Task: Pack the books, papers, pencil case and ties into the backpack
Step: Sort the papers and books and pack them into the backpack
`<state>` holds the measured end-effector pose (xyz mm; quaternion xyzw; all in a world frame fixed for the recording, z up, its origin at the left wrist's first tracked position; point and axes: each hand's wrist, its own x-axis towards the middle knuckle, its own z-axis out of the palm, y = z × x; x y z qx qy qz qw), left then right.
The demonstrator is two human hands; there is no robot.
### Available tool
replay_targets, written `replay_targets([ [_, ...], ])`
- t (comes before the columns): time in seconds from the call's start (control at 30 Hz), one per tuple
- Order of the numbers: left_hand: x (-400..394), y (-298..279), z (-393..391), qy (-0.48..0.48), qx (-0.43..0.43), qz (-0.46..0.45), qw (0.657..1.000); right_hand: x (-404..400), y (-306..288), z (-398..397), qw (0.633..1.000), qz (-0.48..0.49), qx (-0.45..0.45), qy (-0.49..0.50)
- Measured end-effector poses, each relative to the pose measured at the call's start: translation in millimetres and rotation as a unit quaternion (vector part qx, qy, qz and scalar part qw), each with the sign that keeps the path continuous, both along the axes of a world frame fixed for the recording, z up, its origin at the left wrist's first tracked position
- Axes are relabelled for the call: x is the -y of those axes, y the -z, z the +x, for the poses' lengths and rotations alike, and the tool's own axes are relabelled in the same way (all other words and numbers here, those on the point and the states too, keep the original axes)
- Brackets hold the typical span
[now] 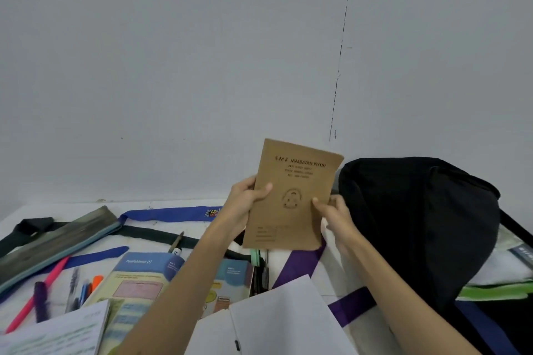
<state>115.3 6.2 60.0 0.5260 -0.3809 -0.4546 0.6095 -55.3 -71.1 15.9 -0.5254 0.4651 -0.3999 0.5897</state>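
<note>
I hold a brown exercise book (294, 193) upright above the table, its printed cover facing me. My left hand (245, 202) grips its left edge, thumb across the cover. My right hand (334, 210) pinches its right edge. The black backpack (418, 228) stands just to the right of the book. A grey pencil case (57, 242) lies at the left. A blue tie (170, 214) and a dark tie (150, 232) stretch along the back of the table; a purple tie (302, 265) runs below the book. An open textbook (138, 282) and white papers (277, 317) lie near me.
Loose pens and highlighters (72, 288) are scattered at the left front beside a written sheet (54, 334). A green-edged book (501, 282) lies under the backpack's right side. A plain white wall rises directly behind the table (86, 204).
</note>
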Motion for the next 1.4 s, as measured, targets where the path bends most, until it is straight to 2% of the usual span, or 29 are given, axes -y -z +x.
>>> replay_targets([
  [0.1,-16.3,-13.3,1.9,0.031,-0.02,-0.045,0.998,-9.2,-25.1,-6.8,0.996,-0.051,0.067,-0.023],
  [0.2,-39.7,-7.4,3.6,0.046,0.0,-0.035,0.998,-27.9,-29.9,-17.9,0.992,-0.098,0.044,-0.073],
  [0.3,-61.4,13.3,-5.6,0.065,0.07,0.029,0.995,-51.4,-19.6,-25.3,0.986,-0.125,0.011,-0.108],
  [0.4,-71.7,26.7,-17.2,0.062,0.118,0.047,0.99,-62.3,-4.6,-29.0,0.987,-0.125,0.007,-0.098],
  [0.5,-76.9,38.2,-21.6,0.069,0.232,0.087,0.966,-65.4,-6.1,-36.8,0.989,-0.12,0.002,-0.082],
  [0.6,-78.2,44.7,-24.5,0.037,0.25,0.092,0.963,-67.0,-21.9,-47.6,0.989,-0.137,-0.005,-0.058],
  [0.67,-74.6,36.2,-23.1,0.02,0.294,0.081,0.952,-66.9,-37.8,-56.5,0.983,-0.181,0.004,-0.01],
  [0.73,-67.5,20.1,-23.3,0.019,0.385,0.085,0.919,-64.6,-56.5,-72.4,0.961,-0.269,-0.054,0.044],
  [0.77,-65.5,8.4,-26.2,0.021,0.445,0.085,0.891,-63.9,-67.2,-82.0,0.941,-0.318,-0.102,0.044],
  [0.83,-62.2,-21.0,-42.1,0.029,0.579,0.053,0.813,-62.5,-87.5,-104.3,0.902,-0.369,-0.22,-0.034],
  [0.9,-60.6,-51.2,-64.2,0.032,0.664,-0.004,0.747,-62.6,-99.2,-119.6,0.872,-0.359,-0.301,-0.143],
  [0.97,-56.7,-73.2,-88.8,0.031,0.689,-0.047,0.723,-65.0,-102.9,-134.9,0.889,-0.318,-0.287,-0.16],
  [1.0,-51.8,-79.8,-100.3,0.023,0.681,-0.071,0.729,-65.6,-104.2,-145.2,0.907,-0.305,-0.259,-0.132],
  [1.07,-40.2,-85.2,-122.6,-0.015,0.629,-0.135,0.765,-66.5,-107.3,-170.5,0.937,-0.285,-0.189,-0.075],
  [1.17,-23.6,-76.0,-164.6,-0.106,0.521,-0.266,0.804,-59.7,-111.4,-217.4,0.966,-0.24,-0.099,-0.005],
  [1.2,-20.6,-68.3,-181.0,-0.132,0.49,-0.274,0.817,-54.3,-110.9,-236.0,0.971,-0.227,-0.077,0.018],
  [1.27,-16.1,-41.6,-204.5,-0.124,0.44,-0.203,0.866,-44.5,-107.3,-268.6,0.977,-0.202,-0.039,0.048],
  [1.33,-13.9,-10.3,-226.8,-0.06,0.373,-0.065,0.923,-34.4,-103.0,-302.0,0.983,-0.173,0.005,0.068],
  [1.4,-17.0,16.2,-241.2,0.01,0.298,0.04,0.954,-24.3,-96.5,-327.4,0.985,-0.139,0.052,0.085],
])
